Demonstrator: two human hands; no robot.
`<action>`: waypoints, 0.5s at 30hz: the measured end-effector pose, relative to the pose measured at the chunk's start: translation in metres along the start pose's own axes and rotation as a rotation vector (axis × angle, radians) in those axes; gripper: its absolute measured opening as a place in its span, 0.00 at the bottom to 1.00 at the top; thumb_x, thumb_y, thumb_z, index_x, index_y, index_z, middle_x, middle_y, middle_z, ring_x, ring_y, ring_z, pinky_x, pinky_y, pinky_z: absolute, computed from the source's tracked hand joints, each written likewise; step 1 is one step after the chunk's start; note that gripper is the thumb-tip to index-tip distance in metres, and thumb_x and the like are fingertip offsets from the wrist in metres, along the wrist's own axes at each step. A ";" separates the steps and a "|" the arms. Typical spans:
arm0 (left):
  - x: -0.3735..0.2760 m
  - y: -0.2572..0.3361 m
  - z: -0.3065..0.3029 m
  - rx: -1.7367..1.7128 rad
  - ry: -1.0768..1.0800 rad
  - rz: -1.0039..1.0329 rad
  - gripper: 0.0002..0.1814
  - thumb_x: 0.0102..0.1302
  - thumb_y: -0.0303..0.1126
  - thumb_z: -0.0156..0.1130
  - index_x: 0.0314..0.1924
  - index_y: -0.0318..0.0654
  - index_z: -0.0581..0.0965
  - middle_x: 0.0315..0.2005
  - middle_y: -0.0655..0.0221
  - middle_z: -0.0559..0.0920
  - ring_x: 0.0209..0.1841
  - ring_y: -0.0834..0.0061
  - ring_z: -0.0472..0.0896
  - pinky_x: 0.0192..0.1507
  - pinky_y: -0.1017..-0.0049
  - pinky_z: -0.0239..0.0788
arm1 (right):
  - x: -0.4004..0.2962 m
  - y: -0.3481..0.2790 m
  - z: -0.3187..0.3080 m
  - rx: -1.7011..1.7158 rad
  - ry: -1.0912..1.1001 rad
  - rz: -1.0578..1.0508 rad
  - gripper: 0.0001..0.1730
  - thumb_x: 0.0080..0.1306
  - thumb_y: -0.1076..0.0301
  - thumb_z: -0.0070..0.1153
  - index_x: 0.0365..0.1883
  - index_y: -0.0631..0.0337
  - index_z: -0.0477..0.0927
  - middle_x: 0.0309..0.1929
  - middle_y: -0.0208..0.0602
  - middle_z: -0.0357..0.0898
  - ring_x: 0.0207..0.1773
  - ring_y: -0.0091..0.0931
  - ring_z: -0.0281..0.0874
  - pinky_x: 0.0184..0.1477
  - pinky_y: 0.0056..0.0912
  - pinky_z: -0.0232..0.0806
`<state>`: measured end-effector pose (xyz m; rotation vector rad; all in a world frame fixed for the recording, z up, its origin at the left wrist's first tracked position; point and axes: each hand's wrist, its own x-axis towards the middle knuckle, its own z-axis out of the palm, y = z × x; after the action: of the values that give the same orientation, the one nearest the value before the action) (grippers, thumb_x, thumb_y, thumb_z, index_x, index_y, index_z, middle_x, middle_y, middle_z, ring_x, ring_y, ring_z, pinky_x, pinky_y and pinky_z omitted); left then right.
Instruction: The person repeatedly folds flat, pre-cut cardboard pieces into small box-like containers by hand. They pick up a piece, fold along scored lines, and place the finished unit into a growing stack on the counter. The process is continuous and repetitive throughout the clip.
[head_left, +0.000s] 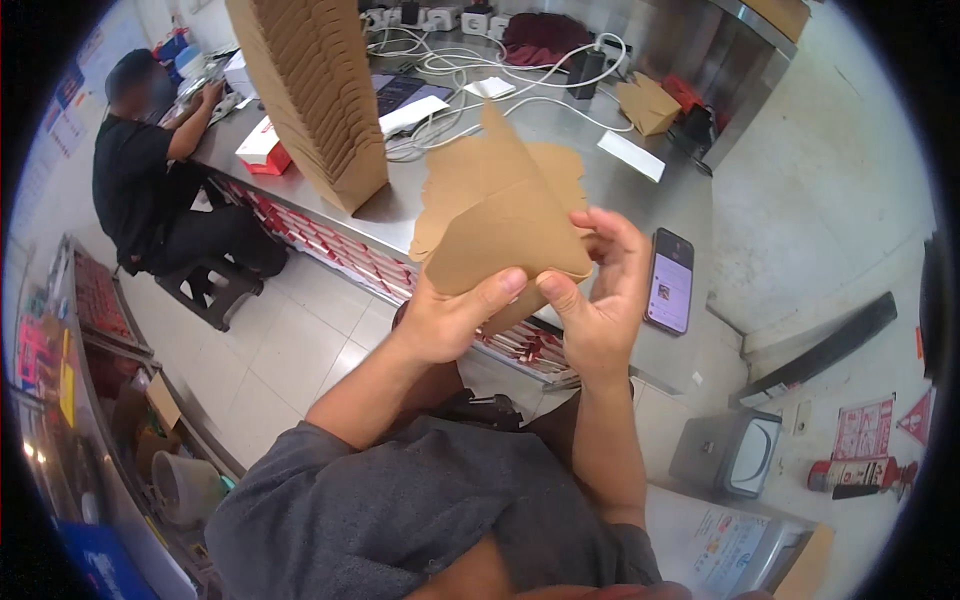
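Note:
Between my two hands is a brown kraft-paper food box (517, 225), partly folded, with one pointed panel standing up. My left hand (457, 311) grips its near left side, the thumb pressed on the paper and the other fingers hidden beneath. On the right side, my right hand (607, 292) pinches the near corner between thumb and curled fingers. Behind the held box lie flat kraft-paper blanks with notched edges (442, 176); whether they touch it I cannot tell. A tall stack of nested kraft boxes (322, 97) rises from the steel table to the left.
On the steel table (675, 202) lie a lit phone (670, 281), white cables (465, 67), a folded box (649, 103) and a red-white carton (264, 148). A person in black (142, 165) sits at the far left. A bin (726, 454) stands at right.

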<state>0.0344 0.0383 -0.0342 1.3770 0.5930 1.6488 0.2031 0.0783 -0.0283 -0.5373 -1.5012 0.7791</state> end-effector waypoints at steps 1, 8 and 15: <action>-0.001 0.005 0.000 0.014 -0.027 0.001 0.21 0.77 0.30 0.65 0.66 0.30 0.76 0.58 0.64 0.84 0.60 0.73 0.80 0.63 0.68 0.72 | 0.001 0.001 -0.002 0.041 -0.052 0.027 0.41 0.66 0.50 0.75 0.69 0.64 0.72 0.70 0.44 0.74 0.67 0.35 0.75 0.69 0.39 0.64; 0.009 0.015 -0.016 0.112 -0.380 0.016 0.23 0.72 0.26 0.70 0.65 0.30 0.77 0.59 0.64 0.83 0.61 0.73 0.80 0.60 0.68 0.74 | -0.016 -0.003 0.012 0.060 -0.090 0.079 0.56 0.75 0.32 0.54 0.82 0.71 0.56 0.79 0.50 0.64 0.79 0.40 0.59 0.80 0.44 0.48; -0.013 0.004 0.001 0.275 -0.329 -0.093 0.17 0.65 0.21 0.76 0.53 0.27 0.84 0.41 0.64 0.91 0.43 0.77 0.87 0.48 0.75 0.77 | -0.044 0.005 -0.043 -0.176 -0.264 0.148 0.48 0.79 0.37 0.50 0.80 0.70 0.61 0.77 0.53 0.66 0.77 0.44 0.63 0.79 0.46 0.51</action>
<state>0.0343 0.0248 -0.0373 1.7483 0.6933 1.2630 0.2490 0.0552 -0.0625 -0.7040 -1.8003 0.8625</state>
